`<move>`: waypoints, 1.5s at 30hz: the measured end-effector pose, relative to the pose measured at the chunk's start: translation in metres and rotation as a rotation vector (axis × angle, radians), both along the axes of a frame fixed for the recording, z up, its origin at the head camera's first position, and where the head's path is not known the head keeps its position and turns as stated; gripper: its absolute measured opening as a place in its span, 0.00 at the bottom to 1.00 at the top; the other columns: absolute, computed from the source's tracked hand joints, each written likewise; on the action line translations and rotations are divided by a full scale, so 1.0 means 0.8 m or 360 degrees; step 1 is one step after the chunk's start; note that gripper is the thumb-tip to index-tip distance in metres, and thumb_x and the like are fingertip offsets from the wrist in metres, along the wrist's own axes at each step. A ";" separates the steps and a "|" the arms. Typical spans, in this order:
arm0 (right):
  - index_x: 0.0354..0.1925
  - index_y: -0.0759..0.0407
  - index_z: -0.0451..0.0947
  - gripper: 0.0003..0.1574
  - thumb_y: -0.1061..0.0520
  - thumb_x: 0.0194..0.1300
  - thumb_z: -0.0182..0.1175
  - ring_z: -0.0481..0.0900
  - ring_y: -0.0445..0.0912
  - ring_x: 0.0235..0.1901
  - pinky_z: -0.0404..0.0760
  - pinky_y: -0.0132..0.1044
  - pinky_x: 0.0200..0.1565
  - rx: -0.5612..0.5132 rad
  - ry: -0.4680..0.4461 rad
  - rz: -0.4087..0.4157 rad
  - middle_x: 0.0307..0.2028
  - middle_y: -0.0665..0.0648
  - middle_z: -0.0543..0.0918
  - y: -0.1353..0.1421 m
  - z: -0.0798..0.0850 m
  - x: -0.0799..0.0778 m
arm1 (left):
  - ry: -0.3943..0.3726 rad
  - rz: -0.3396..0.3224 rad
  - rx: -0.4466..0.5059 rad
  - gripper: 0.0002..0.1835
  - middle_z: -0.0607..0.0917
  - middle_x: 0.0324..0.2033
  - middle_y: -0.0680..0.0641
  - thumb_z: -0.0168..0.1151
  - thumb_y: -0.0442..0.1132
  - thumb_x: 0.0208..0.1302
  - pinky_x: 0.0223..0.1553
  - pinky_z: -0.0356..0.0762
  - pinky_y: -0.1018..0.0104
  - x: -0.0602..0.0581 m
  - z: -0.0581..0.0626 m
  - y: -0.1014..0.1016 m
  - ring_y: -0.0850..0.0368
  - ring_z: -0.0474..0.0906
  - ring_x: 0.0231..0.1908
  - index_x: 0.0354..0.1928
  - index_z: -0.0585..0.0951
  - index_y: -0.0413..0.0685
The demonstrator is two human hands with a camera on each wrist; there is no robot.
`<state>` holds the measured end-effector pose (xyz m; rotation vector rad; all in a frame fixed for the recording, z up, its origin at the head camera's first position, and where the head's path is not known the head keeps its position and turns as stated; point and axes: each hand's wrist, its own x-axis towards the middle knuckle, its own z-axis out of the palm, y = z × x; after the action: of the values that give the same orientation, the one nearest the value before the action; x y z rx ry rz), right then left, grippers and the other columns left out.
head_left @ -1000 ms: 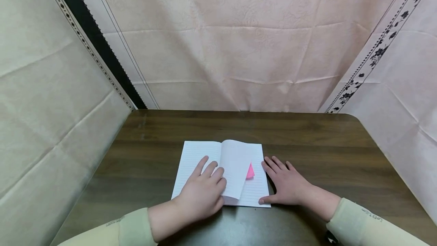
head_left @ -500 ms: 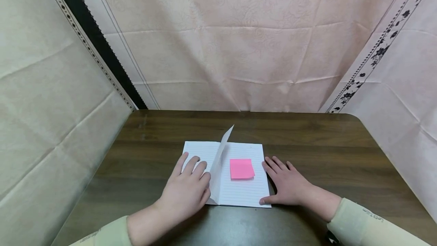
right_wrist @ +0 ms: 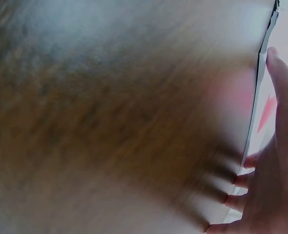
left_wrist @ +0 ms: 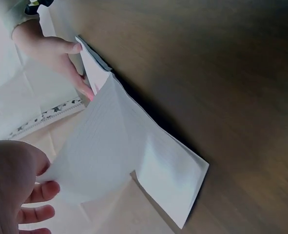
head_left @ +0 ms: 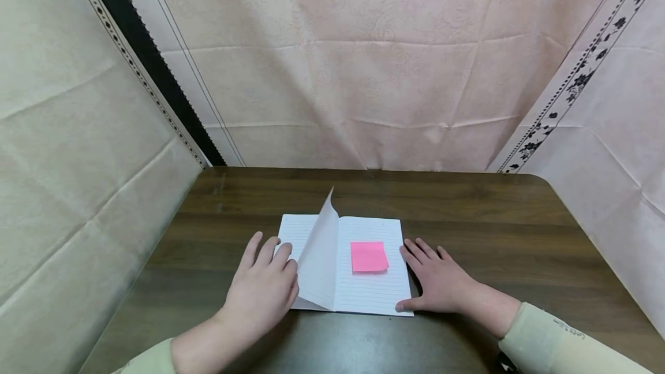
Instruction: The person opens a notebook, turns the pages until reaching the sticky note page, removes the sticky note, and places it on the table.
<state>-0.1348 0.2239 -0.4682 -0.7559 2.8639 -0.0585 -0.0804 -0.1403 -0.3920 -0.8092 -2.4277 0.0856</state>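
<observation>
An open notebook (head_left: 366,296) with lined pages lies on the table. My left hand (head_left: 262,290) pinches the edge of one lifted page (head_left: 319,264) between thumb and index finger, as the left wrist view shows; the page (left_wrist: 95,151) slants over the notebook's left half. A pink sticky note (head_left: 369,257) is on the right-hand page. At the notebook's right edge rests my right hand (head_left: 439,281), fingers spread, with the thumb on the lower right corner. In the right wrist view the fingers of the right hand (right_wrist: 270,165) stand along that edge.
The brown wooden table (head_left: 260,189) extends around the notebook on all sides. Pale cloth (head_left: 363,74) hangs behind the table's far edge, with more cloth at the left and right. The right sleeve (head_left: 550,333) lies over the table's near right part.
My left hand has drawn the page leftward across the notebook, uncovering the whole pink sticky note. The right hand has stayed at the right edge.
</observation>
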 end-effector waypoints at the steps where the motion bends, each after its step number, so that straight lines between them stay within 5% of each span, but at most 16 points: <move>1: 0.77 0.57 0.55 0.79 0.06 0.43 0.45 0.50 0.59 0.75 0.55 0.68 0.65 -0.0001 -0.0001 -0.0002 0.76 0.60 0.55 0.000 0.000 0.000 | -0.0016 0.0024 -0.0010 0.19 0.76 0.38 0.43 0.38 0.41 0.63 0.65 0.59 0.38 0.000 -0.001 -0.002 0.39 0.71 0.50 0.22 0.75 0.43; 13: 0.77 0.57 0.55 0.79 0.06 0.43 0.45 0.50 0.59 0.75 0.55 0.68 0.65 -0.0007 -0.0006 -0.0004 0.76 0.60 0.55 0.000 0.002 0.001 | -0.0179 0.0290 -0.0195 0.12 0.77 0.35 0.43 0.66 0.40 0.51 0.64 0.60 0.39 0.004 -0.013 -0.019 0.40 0.72 0.49 0.18 0.76 0.43; 21: 0.77 0.57 0.54 0.79 0.07 0.43 0.46 0.49 0.59 0.75 0.55 0.68 0.66 -0.0023 -0.0014 -0.0005 0.76 0.60 0.55 0.000 0.001 0.002 | -0.0412 0.0420 -0.0338 0.17 0.72 0.31 0.45 0.65 0.33 0.48 0.64 0.59 0.39 0.003 -0.026 -0.023 0.41 0.70 0.45 0.12 0.67 0.47; 32: 0.77 0.57 0.54 0.78 0.07 0.44 0.47 0.50 0.59 0.75 0.55 0.68 0.65 -0.0028 0.0003 -0.0004 0.76 0.60 0.55 0.000 0.002 0.002 | -0.0631 0.0489 -0.0446 0.13 0.74 0.33 0.44 0.65 0.31 0.51 0.64 0.57 0.39 -0.003 -0.045 -0.024 0.41 0.70 0.47 0.15 0.73 0.46; 45: 0.77 0.57 0.54 0.78 0.08 0.45 0.48 0.50 0.60 0.75 0.56 0.68 0.65 -0.0025 -0.0005 -0.0001 0.76 0.60 0.55 -0.001 0.003 0.002 | -0.0684 0.0526 -0.0454 0.11 0.76 0.34 0.44 0.68 0.32 0.50 0.63 0.58 0.39 -0.009 -0.052 -0.026 0.41 0.71 0.46 0.16 0.76 0.45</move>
<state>-0.1334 0.2233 -0.4660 -0.7569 2.8642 -0.0822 -0.0874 -0.1612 -0.4336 -0.5781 -2.9894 0.4331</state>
